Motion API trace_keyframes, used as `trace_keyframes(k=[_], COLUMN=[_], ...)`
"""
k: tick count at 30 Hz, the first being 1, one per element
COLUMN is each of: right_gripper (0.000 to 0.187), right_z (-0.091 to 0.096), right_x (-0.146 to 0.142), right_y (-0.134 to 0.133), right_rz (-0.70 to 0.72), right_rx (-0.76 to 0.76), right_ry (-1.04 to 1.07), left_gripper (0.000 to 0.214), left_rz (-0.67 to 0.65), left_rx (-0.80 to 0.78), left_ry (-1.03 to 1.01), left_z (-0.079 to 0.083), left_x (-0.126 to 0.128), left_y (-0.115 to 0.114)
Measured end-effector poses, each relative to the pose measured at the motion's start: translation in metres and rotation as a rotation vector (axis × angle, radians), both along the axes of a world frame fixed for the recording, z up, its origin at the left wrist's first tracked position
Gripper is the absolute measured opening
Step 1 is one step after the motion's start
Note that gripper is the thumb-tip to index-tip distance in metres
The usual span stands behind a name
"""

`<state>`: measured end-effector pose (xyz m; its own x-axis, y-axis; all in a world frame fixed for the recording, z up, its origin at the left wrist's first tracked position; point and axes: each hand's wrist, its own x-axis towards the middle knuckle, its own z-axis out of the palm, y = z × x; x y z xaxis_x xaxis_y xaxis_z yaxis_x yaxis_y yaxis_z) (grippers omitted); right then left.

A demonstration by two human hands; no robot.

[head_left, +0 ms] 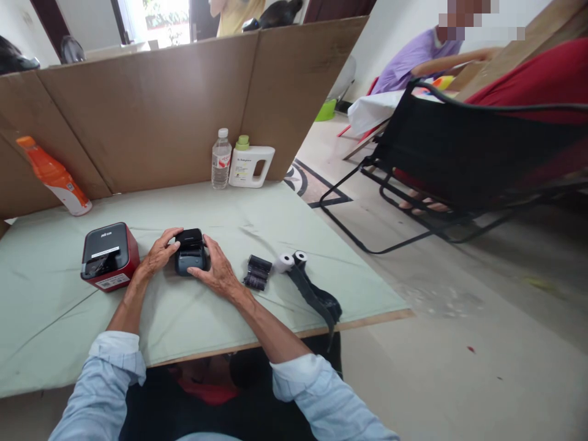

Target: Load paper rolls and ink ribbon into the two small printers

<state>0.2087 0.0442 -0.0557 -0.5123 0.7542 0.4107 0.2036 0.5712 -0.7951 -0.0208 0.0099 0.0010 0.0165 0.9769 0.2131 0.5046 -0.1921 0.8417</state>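
A small dark portable printer (pixel 189 256) sits on the green-covered table between my hands, its black lid tilted up at the back. My left hand (pixel 160 253) holds its left side, with thumb and forefinger at the lid's edge. On the right side, my right hand (pixel 220 271) grips the body, the thumb lying across the front edge. Whatever is inside the printer is too small to make out. Left of it stands a larger red and black printer (pixel 110 256). Dark rolls (pixel 258 272) lie to the right, beside white-ended rolls (pixel 285 263) and a long black strip (pixel 313 295).
A cardboard partition (pixel 160 110) borders the table's far side. Before it stand an orange bottle (pixel 55 177), a clear water bottle (pixel 221 160) and a white jug (pixel 243 168). At right are a black folding chair (pixel 450 141) and a seated person in purple (pixel 408 61).
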Motion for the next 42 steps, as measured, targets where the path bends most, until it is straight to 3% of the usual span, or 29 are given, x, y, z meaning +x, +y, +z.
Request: trace_keyframes(k=[10,18,24,29,34,38,42], right_gripper=[0.047,0.037,0.017,0.013,0.012,0.02,0.029], right_z=[0.009,0.01,0.031,0.044,0.046,0.046,0.05], right_x=[0.001,-0.004,-0.003,-0.009,-0.015,-0.012,-0.007], right_y=[0.0,0.014,0.018,0.013,0.014,0.013,0.01], right_rz=[-0.048,-0.063,-0.072,-0.135,-0.176,-0.182,-0.119], right_rx=[0.029,-0.018,0.154,0.305,0.342,0.335,0.283], right_ry=[0.077,-0.029,-0.206,-0.334,-0.36,-0.28,-0.052], left_gripper=[0.053,0.052,0.051,0.052,0.057,0.057,0.055], left_rz=[0.083,0.103,0.127,0.136,0.166,0.165,0.162], left_rx=[0.042,0.073,0.078,0.09,0.11,0.107,0.101], left_ry=[0.01,-0.002,-0.001,-0.001,0.007,0.005,-0.005], left_z=[-0.003,-0.007,-0.009,-0.009,-0.011,-0.011,-0.007], left_x=[0.01,0.011,0.012,0.012,0.008,0.008,0.011], left_y=[0.003,0.006,0.008,0.01,0.015,0.016,0.011])
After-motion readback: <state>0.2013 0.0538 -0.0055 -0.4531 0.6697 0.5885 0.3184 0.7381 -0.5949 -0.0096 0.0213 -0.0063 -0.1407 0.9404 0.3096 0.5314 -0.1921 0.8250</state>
